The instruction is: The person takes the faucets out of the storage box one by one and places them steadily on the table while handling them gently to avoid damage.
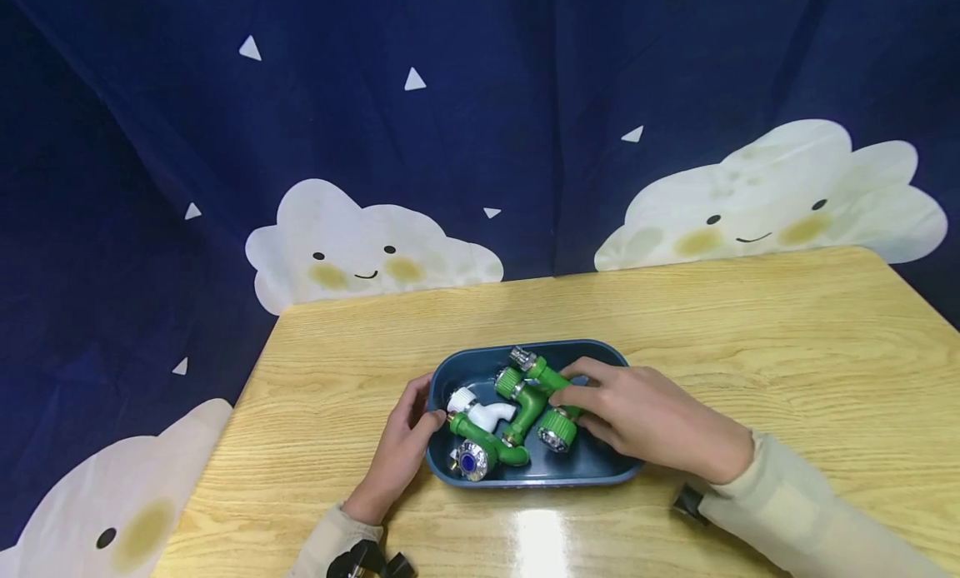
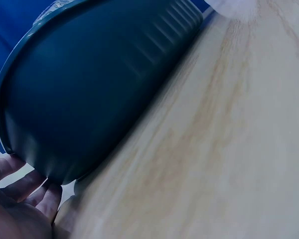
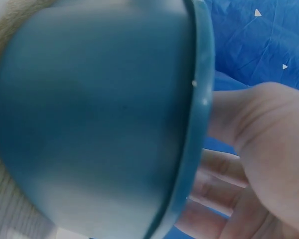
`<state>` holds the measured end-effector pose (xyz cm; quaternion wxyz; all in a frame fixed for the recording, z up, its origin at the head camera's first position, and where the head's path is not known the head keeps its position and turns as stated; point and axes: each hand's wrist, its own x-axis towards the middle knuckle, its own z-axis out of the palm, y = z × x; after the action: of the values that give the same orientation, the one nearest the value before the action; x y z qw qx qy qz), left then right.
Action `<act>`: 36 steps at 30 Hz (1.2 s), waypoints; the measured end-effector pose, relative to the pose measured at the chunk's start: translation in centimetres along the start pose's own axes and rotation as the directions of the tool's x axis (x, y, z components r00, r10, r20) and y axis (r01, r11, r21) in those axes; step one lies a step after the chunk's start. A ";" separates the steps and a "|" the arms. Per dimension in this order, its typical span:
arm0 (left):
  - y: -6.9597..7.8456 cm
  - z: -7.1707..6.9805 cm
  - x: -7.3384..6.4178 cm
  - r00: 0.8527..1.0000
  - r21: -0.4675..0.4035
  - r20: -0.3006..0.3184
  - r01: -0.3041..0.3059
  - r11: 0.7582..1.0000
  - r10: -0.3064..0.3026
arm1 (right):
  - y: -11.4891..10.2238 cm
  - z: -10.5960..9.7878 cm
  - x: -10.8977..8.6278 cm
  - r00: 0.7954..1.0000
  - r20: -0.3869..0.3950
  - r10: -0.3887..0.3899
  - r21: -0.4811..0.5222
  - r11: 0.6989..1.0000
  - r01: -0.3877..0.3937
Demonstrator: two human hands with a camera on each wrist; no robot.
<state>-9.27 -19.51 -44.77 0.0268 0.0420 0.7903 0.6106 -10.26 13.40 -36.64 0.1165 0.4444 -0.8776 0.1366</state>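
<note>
beige sleeves [image 1: 795, 503] cross the bottom edge; at lower centre, the left hand [image 1: 400, 449] grips a dark blue tub [image 1: 607, 464] by its left rim, the right hand [image 1: 652, 413] grasps a green tap [image 1: 550, 378] inside it.

Four taps piled in one tub, three green, one white.
So the tub [image 1: 603, 457] is dark blue-green, oblong, sitting upright on the table [image 1: 360, 345], left hand [image 1: 405, 440] gripping its left end. White tap [image 1: 491, 415] lies on the left, spout pointing right. Front green tap [image 1: 487, 446] has a shiny knob with a blue centre, facing up. Middle green tap [image 1: 531, 406] has a ribbed green knob at its far end. Right green tap [image 1: 551, 380] lies slantwise, metal tip near the far rim, right hand [image 1: 637, 407] holding it.
</note>
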 end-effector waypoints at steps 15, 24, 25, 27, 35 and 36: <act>0.0 0.1 -0.1 1.000 0.003 0.004 -0.007 1.000 0.007 | 0.4 -0.8 -0.3 0.999 -0.030 0.035 -0.013 0.999 -0.036; -0.2 0.1 -0.1 1.000 0.018 0.000 -0.010 1.000 0.010 | 0.6 -1.1 -0.3 0.998 -0.025 0.054 -0.009 0.999 -0.054; -0.2 0.1 -0.1 1.000 0.018 -0.001 -0.009 1.000 0.009 | 0.6 -1.2 -0.3 0.998 -0.026 0.055 -0.011 0.998 -0.056; -0.2 0.1 -0.1 1.000 0.020 -0.006 -0.005 1.000 0.005 | 0.7 -1.3 -0.3 0.998 -0.025 0.061 -0.014 0.998 -0.061; -0.1 0.1 -0.1 1.000 0.014 -0.008 -0.004 1.000 0.004 | 0.8 -1.9 -0.3 0.996 -0.036 0.082 -0.025 0.996 -0.083; 0.0 0.0 -0.1 1.000 0.012 -0.006 -0.005 1.000 0.005 | 0.9 -1.9 -0.3 0.996 -0.041 0.083 -0.025 0.996 -0.084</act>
<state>-9.17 -19.49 -44.82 0.0227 0.0424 0.7940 0.6060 -10.61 14.80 -35.09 0.1340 0.4030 -0.8947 0.1386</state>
